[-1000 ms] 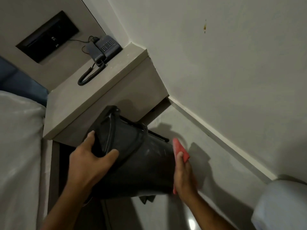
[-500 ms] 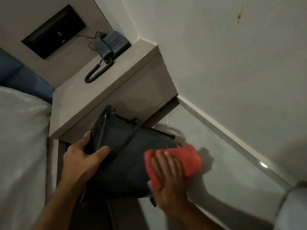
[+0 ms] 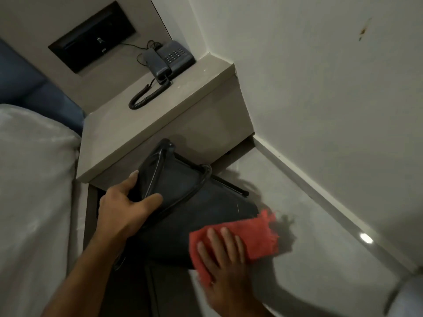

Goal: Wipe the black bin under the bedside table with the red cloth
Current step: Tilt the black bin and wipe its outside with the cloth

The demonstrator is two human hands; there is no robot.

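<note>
The black bin (image 3: 183, 216) is tipped on its side in front of the bedside table (image 3: 146, 131), its rim toward the table. My left hand (image 3: 124, 204) grips the rim, thumb on the outside and fingers inside. My right hand (image 3: 223, 259) lies flat with spread fingers on the red cloth (image 3: 254, 236), pressing it against the bin's lower side near its base. Part of the cloth sticks out past the bin over the floor.
A dark corded phone (image 3: 169, 58) sits on the table's back corner by the wall. A bed with pale bedding (image 3: 32, 202) runs along the left. The glossy floor (image 3: 320, 236) spreads to the right, bounded by a skirting board (image 3: 332, 197).
My right hand slid the red cloth down along the bin's side toward its base and toward me. My left hand kept its grip on the rim.
</note>
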